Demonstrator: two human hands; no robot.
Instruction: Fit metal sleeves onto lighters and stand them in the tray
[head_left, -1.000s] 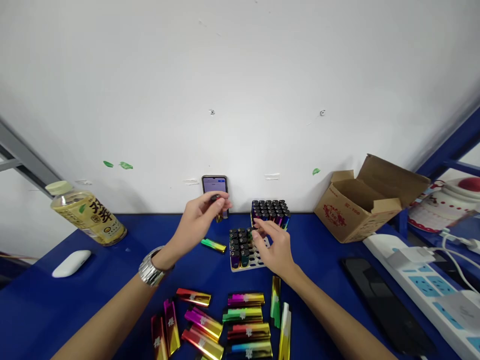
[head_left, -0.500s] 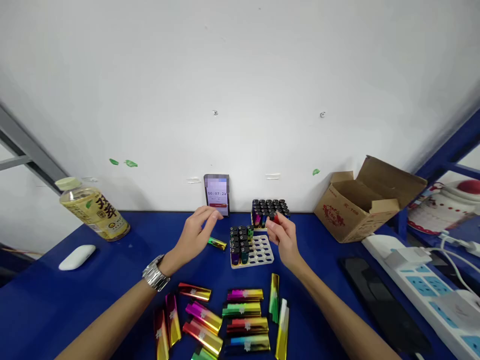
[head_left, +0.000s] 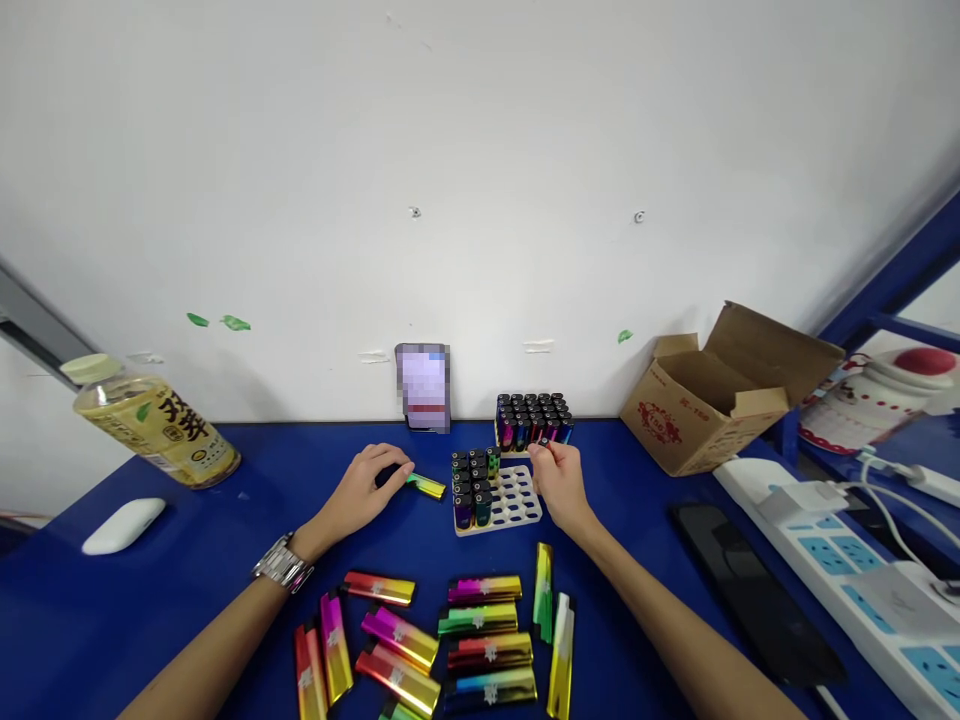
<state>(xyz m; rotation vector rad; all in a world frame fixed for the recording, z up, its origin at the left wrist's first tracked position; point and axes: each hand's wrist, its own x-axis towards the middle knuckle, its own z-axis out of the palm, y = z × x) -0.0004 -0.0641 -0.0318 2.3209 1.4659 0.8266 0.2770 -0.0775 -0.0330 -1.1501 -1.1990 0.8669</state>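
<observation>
My left hand (head_left: 367,487) is low over the desk, its thumb and curved fingers closed around the near end of a green-and-yellow lighter (head_left: 427,487) lying flat. The covered end of that lighter is hidden. My right hand (head_left: 564,487) pinches a lighter (head_left: 545,442) above the right edge of a white tray with holes (head_left: 517,508); only its small dark and red top shows past the fingers. Several lighters (head_left: 474,490) stand upright in the tray's left part. Behind it is a filled block of upright lighters (head_left: 532,415).
Several shiny lighters (head_left: 491,652) lie in front, between my forearms. A phone (head_left: 424,390) leans on the wall. To the left are a bottle (head_left: 161,425) and white case (head_left: 124,525); to the right, a cardboard box (head_left: 694,415), dark phone (head_left: 754,590) and power strip (head_left: 840,580).
My left hand has come down and left onto the green-and-yellow lighter. My right hand has lowered slightly with its lighter. The view has shifted a little.
</observation>
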